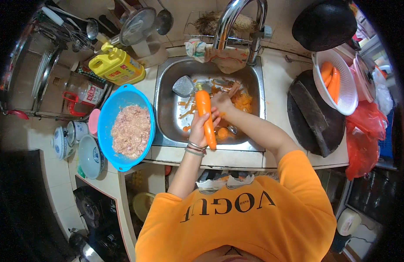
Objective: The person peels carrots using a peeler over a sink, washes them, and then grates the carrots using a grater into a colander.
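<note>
A long orange carrot [204,108], its surface smooth and bright, lies in the grip of my left hand [198,126] over the front of the sink. The green stem end points away from me. Close to its far right side is my right hand [222,102], closed around a tool with a brown handle [234,89]; the fingers hide its working end. Beneath both hands, the stainless steel sink [169,124] holds carrot peelings [243,102], a cut carrot piece [223,132] near the drain and a grey wedge-shaped object [183,86].
Left of the sink, a blue basin [103,131] contains minced meat [130,132]. A yellow detergent bottle [118,65] stands behind it. At right, a cleaver [308,111] rests on a dark round chopping board [295,131], beside a white colander [347,88] of carrots. The faucet [226,19] arches overhead.
</note>
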A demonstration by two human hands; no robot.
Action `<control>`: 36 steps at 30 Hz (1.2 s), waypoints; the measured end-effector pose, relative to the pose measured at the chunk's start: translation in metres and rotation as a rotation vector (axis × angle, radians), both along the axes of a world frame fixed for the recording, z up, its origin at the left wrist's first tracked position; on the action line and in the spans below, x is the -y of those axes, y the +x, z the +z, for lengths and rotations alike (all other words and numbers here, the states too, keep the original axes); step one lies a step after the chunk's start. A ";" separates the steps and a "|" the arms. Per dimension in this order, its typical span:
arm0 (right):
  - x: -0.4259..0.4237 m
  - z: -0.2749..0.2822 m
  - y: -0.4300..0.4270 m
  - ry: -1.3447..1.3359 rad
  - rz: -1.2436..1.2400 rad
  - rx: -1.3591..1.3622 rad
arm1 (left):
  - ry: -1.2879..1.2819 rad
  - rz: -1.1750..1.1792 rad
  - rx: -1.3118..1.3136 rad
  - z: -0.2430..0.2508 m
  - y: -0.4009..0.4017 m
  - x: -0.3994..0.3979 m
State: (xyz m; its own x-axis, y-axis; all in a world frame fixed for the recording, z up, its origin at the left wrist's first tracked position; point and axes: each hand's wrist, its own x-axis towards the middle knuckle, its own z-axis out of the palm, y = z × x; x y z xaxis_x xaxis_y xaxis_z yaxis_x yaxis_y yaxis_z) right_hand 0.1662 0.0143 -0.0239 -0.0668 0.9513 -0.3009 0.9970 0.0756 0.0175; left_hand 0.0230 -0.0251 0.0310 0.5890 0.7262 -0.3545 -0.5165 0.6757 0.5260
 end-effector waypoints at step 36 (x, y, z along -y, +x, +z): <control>0.331 0.134 0.169 0.592 -0.778 0.219 | 1.639 -0.652 -0.720 0.054 0.157 0.076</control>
